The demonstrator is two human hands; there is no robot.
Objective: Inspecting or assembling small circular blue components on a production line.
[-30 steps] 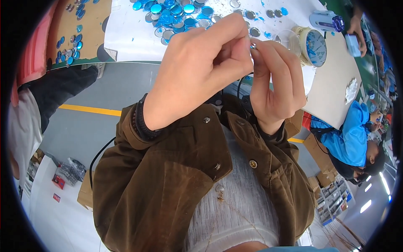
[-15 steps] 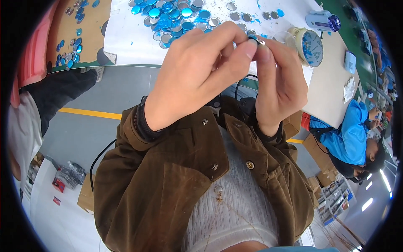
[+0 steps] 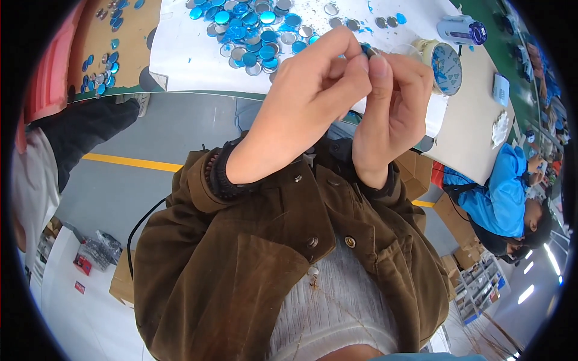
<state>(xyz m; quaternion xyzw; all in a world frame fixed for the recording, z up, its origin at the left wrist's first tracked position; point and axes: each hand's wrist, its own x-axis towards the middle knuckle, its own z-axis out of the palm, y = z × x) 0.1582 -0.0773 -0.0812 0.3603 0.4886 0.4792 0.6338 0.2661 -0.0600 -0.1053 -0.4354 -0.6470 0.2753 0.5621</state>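
Above the near edge of the white sheet, my left hand and my right hand meet fingertip to fingertip. Both are closed in a pinch on a small disc, seen nearly edge-on with a bit of blue at its upper left. Fingers hide most of it. Just beyond my left hand spreads a heap of round discs, some covered in shiny blue film, others bare silver. Several loose silver discs and blue film scraps lie farther back on the white sheet.
Right of my hands stands a tape roll with blue scraps inside its core. Beyond it are a purple-and-white can, a light blue container and crumpled white paper. More discs rest on cardboard beside a red crate. Other people are at both sides.
Both hands have shifted slightly, the right one leftward and lower, and my left wrist has moved right. More of the disc heap shows. The pinched disc has turned between the fingertips.
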